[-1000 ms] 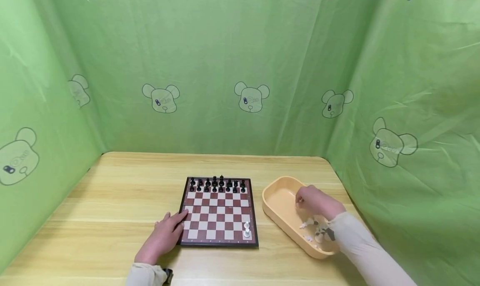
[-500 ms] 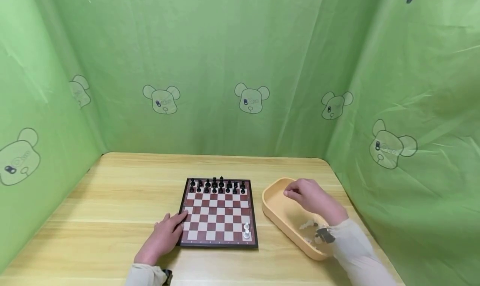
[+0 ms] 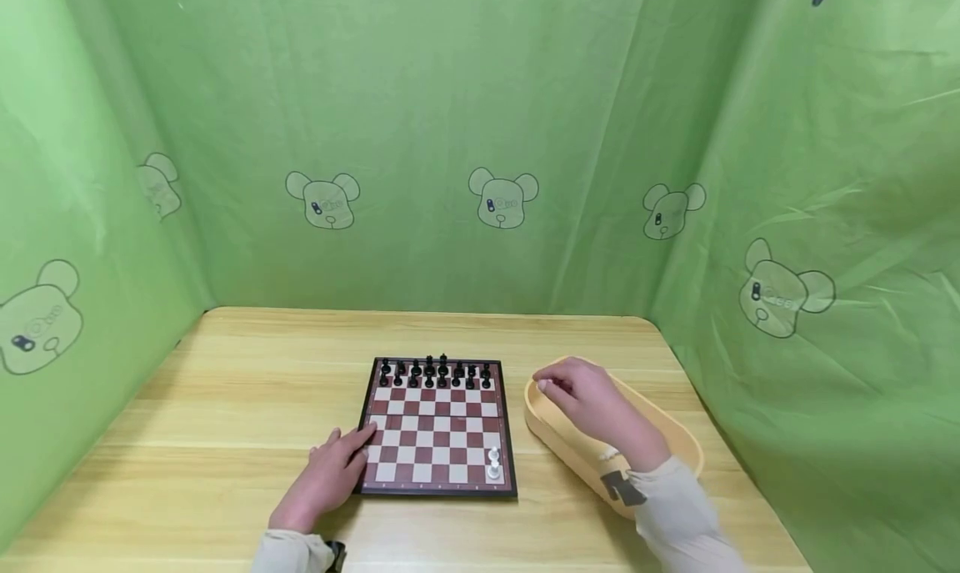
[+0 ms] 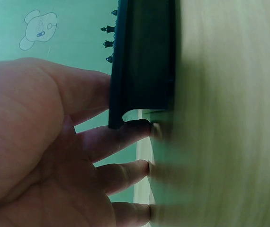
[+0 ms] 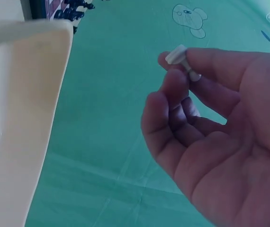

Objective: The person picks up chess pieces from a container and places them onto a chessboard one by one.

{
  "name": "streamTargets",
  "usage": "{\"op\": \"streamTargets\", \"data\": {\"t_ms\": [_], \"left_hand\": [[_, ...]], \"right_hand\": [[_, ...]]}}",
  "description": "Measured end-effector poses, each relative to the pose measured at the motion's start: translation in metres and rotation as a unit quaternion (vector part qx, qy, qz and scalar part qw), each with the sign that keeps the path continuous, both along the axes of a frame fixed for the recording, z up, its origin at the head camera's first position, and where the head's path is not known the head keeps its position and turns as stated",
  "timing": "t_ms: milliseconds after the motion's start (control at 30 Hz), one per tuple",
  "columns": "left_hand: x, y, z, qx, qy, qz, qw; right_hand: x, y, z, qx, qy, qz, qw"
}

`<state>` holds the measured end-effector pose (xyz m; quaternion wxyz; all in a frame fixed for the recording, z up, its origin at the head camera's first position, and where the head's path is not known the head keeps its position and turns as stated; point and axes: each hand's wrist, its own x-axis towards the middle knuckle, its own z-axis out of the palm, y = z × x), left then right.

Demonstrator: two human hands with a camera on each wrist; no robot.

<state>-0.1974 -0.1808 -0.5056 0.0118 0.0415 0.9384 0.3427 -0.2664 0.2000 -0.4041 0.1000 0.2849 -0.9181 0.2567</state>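
In the head view, a red-and-white chessboard (image 3: pixel 423 434) lies on the table with black chess pieces (image 3: pixel 442 371) in two rows along its far side. Two white chess pieces (image 3: pixel 492 471) stand at its near right corner. My left hand (image 3: pixel 326 481) rests at the board's left edge, one digit on top; in the left wrist view, other fingertips (image 4: pixel 142 168) touch the table. Over the far left end of an orange tray (image 3: pixel 558 448), my right hand (image 3: pixel 592 398) pinches a small white chess pawn (image 5: pixel 184 61) between thumb and fingers.
Loose white pieces (image 3: pixel 609 454) lie in the tray, mostly hidden by my right forearm. The wooden table (image 3: pixel 262 389) is enclosed by green curtains (image 3: pixel 420 123) at the back and sides. A gap of table separates board and tray.
My right hand has come up from inside the tray and moved left toward the board, with the white pawn in its fingers. The left hand and board have stayed put.
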Motion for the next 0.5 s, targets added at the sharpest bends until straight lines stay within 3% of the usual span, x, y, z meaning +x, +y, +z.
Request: {"op": "streamTargets", "data": {"t_ms": [233,500], "left_hand": [[0.000,0.000,0.000,0.001,0.001,-0.002,1.0000],[0.001,0.000,-0.001,0.001,0.005,-0.005,1.0000]], "right_hand": [[0.002,-0.010,-0.007,-0.058,-0.032,-0.003,0.9978],[0.004,-0.016,-0.010,-0.103,-0.005,0.008,0.9946]]}}
